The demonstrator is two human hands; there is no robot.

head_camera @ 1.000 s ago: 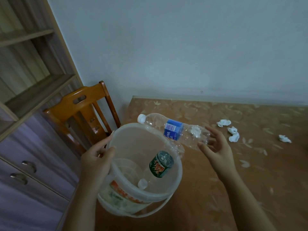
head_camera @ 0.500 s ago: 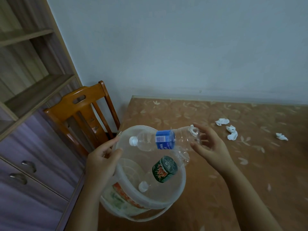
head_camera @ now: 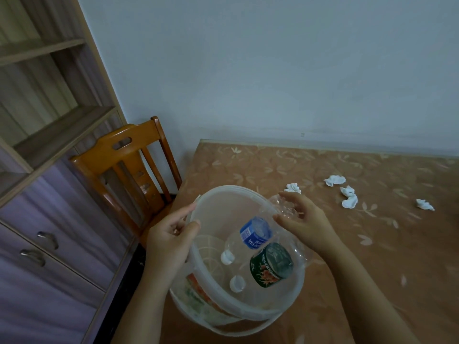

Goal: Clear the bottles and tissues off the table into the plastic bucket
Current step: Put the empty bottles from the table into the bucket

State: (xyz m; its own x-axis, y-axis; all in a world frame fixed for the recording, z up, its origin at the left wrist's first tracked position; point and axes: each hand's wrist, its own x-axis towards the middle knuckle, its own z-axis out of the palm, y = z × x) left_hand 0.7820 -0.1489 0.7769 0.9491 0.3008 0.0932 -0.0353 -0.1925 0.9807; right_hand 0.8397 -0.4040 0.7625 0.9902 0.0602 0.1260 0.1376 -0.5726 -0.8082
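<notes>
A translucent white plastic bucket (head_camera: 250, 311) sits tilted at the table's left edge. My left hand (head_camera: 170, 240) grips its left rim. A clear bottle with a blue label (head_camera: 254, 233) points cap-down into the bucket, and my right hand (head_camera: 301, 223) holds its base at the far rim. Lower in the bucket lies a bottle with a dark green label (head_camera: 272, 265). Several crumpled white tissues lie on the table (head_camera: 377, 247): one (head_camera: 293, 187) just behind my right hand, others (head_camera: 334, 180) (head_camera: 349, 200) farther right.
An orange wooden chair (head_camera: 129, 157) stands left of the table, against the wall. A wooden shelf unit with purple drawers (head_camera: 49, 244) fills the left side. The table's far edge meets the blue-grey wall.
The blue-label bottle has tipped from level above the rim to cap-down inside the bucket. My right hand followed it left to the rim. The bucket stays in my left hand.
</notes>
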